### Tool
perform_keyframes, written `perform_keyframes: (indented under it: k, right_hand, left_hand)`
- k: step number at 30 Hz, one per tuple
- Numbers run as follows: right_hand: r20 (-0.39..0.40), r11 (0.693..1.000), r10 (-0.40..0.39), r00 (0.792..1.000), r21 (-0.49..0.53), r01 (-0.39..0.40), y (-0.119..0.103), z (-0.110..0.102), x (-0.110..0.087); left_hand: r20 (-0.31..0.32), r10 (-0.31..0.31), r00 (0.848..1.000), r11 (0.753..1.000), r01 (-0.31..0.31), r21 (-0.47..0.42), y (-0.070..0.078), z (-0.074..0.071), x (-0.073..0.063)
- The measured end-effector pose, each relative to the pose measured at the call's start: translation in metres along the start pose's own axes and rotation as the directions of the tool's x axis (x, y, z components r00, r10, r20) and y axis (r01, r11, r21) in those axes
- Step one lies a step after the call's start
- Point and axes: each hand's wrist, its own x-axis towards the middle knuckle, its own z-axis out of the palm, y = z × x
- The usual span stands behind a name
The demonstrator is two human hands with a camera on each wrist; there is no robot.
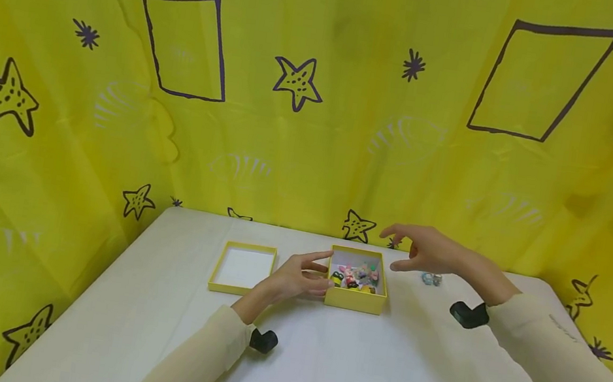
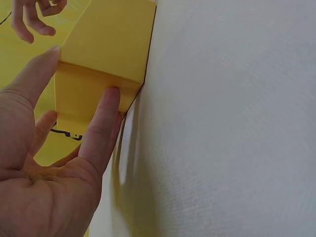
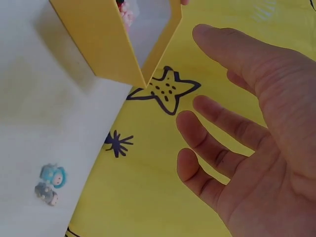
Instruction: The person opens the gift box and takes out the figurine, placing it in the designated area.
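A yellow box with a white inside stands uncovered on the table, holding several small colourful figurines. My left hand is at the box's left side. In the left wrist view, its fingertips touch the yellow wall, with the fingers fairly straight. My right hand hovers in the air just right of the box, its fingers loosely bent and holding nothing. Below it, two small figurines, a light-blue one and a grey one, lie side by side on the table.
The shallow yellow-edged lid lies left of the box, its white inside facing up. A white cloth covers the table. Behind and at both sides hangs a yellow curtain with dark stars and frames.
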Motion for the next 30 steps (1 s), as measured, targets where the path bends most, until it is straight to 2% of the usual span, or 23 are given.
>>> perform_keyframes:
  k: [9,17,24,30]
  right_hand:
    - [0.008,0.999,-0.041,0.999,0.001,0.041,-0.004,0.01,0.01]
    - [0.031,0.999,-0.017,0.999,0.036,0.016,-0.004,0.031,0.018]
    - [0.031,0.999,-0.047,0.998,-0.003,0.047,0.0,0.047,0.024]
    - [0.037,0.998,-0.055,0.998,-0.013,0.055,0.003,0.053,0.028]
  left_hand:
    - [0.001,0.008,1.0,1.0,-0.008,0.0,-0.001,-0.001,0.0]
    - [0.004,0.014,1.0,1.0,-0.014,0.001,-0.001,-0.001,0.001]
    - [0.006,0.006,1.0,1.0,-0.007,0.009,-0.001,-0.001,0.001]
    - [0.006,0.002,1.0,1.0,-0.002,0.004,0.0,-0.002,0.0]
